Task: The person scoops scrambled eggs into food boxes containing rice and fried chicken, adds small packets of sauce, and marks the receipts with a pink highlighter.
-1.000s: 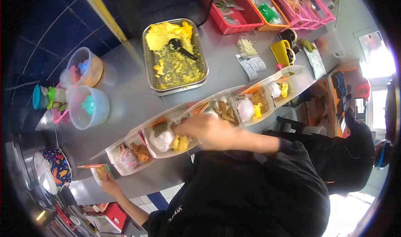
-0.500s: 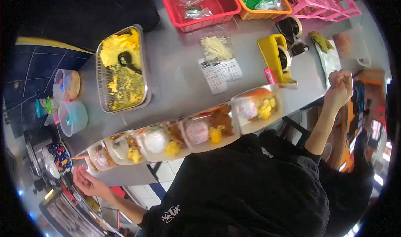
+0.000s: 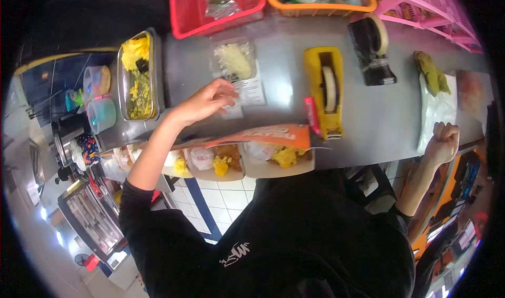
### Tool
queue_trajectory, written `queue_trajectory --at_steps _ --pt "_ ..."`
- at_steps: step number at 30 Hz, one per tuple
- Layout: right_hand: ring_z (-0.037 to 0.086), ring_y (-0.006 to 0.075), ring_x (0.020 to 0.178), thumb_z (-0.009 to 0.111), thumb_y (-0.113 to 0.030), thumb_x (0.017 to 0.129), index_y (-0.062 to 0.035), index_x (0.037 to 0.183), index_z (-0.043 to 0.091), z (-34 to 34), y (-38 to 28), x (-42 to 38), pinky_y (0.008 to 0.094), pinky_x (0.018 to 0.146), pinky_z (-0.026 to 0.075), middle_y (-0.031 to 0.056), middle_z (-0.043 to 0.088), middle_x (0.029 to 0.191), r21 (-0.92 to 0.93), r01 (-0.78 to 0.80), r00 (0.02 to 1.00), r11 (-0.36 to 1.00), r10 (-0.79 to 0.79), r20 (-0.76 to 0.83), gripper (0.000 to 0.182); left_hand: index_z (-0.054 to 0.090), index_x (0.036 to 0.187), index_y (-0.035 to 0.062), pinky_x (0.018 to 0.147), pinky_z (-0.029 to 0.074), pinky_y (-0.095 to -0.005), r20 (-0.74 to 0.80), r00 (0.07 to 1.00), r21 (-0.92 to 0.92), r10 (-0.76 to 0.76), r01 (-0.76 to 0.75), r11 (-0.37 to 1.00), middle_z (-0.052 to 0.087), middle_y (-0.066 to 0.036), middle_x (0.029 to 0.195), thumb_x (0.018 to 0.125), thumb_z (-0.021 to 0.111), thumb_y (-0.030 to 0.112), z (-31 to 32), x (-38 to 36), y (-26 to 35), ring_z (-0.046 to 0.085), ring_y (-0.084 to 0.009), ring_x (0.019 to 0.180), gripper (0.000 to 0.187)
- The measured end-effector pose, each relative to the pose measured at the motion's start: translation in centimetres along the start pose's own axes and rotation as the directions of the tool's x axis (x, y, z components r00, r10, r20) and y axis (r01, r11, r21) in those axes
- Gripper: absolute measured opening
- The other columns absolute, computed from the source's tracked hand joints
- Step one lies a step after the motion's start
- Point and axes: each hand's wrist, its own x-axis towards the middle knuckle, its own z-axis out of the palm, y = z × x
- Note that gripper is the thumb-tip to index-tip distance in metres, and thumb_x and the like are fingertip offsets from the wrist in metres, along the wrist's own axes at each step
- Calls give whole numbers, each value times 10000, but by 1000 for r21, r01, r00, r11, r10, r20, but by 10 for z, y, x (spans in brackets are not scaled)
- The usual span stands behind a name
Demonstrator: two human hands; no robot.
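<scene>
My left hand [image 3: 213,98] reaches over the steel table, fingers loosely bent and apart. It holds nothing and is nearest to the printed paper slips [image 3: 248,92] and a clear tub of pale shredded food [image 3: 234,60]. My right hand [image 3: 443,143] is closed in a fist beside a white plastic bag [image 3: 441,111]; whatever it holds, if anything, is hidden. Along the near edge stands a row of open food boxes [image 3: 279,167] with wrapped items, fried pieces and yellow egg-like food. One box's orange printed lid [image 3: 284,135] is raised. My left forearm covers part of the row.
A yellow tape dispenser [image 3: 310,82], pink marker [image 3: 311,115] and black tape dispenser [image 3: 363,56] stand right of centre. A clear tray of yellow food [image 3: 152,88] is on the left. Red [image 3: 181,14] and orange baskets [image 3: 315,9] line the back. A green cloth-like item [image 3: 432,74] lies on the bag.
My left hand has moved from the lower left, beyond the row of boxes, up and right to above the paper slips. My view has shifted to the right. My right hand stays closed.
</scene>
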Motion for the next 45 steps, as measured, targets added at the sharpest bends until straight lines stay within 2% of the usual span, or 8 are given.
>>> queue_trajectory --at_steps 7,14,18,26,28,31,37,45 --pt "211 115 534 420 19 767 -15 678 426 -25 16 57 257 516 198 2 229 607 -107 56 998 993 -56 1 96 190 1174 58 875 395 -370 -202 957 -134 -208 183 974 511 -134 1140 828 528 142 36 28 -3 464 -201 1058 491" --pt "228 117 549 422 44 762 -16 699 454 -21 20 68 253 518 212 0 248 625 132 56 995 990 -65 71 92 230 1181 43 903 358 -378 -244 930 -368 -276 174 913 525 -153 1134 795 521 117 34 29 14 471 -236 1073 489" --pt "224 118 553 405 68 749 -16 704 458 -31 29 91 253 516 208 2 251 628 547 -236 969 803 157 188 109 284 1176 46 880 381 -381 -235 943 -366 -238 141 920 529 -145 1148 826 471 137 25 21 22 472 -243 1097 407" --pt "482 148 803 491 -84 840 -6 1008 521 -38 61 155 252 710 404 73 512 925 -3 281 902 960 -264 341 188 413 1158 91 828 437 -333 -428 904 -99 13 -61 993 545 -68 1144 900 468 278 5 -16 15 565 -178 940 323" --pt "521 118 736 528 -135 852 -22 986 580 -53 94 188 251 699 454 37 553 840 -87 268 911 960 -223 348 182 467 1151 59 789 473 -296 -557 785 -12 271 -334 943 518 -75 1164 902 475 324 -5 -35 7 572 -169 922 364" --pt "523 99 752 527 -157 868 -55 923 609 -36 121 235 231 658 448 11 571 837 -119 238 939 964 -197 281 142 573 1054 10 848 447 -292 -783 488 323 385 -210 923 433 -78 1207 864 539 235 18 -92 35 542 -182 965 297" --pt "588 188 869 481 -29 821 1 1034 565 10 159 345 271 800 441 108 614 945 -455 337 942 824 -297 159 231 392 1191 70 919 406 -352 -989 146 -44 20 -427 903 450 -95 1244 876 443 120 47 -145 -62 489 -213 1066 323" --pt "586 340 901 623 -239 709 -20 961 607 36 244 472 403 764 450 211 613 935 -709 538 843 457 -320 433 335 412 1188 114 899 374 -390 -975 40 -213 -218 -449 868 465 -60 1238 830 477 92 106 -156 -68 486 -229 1030 365"
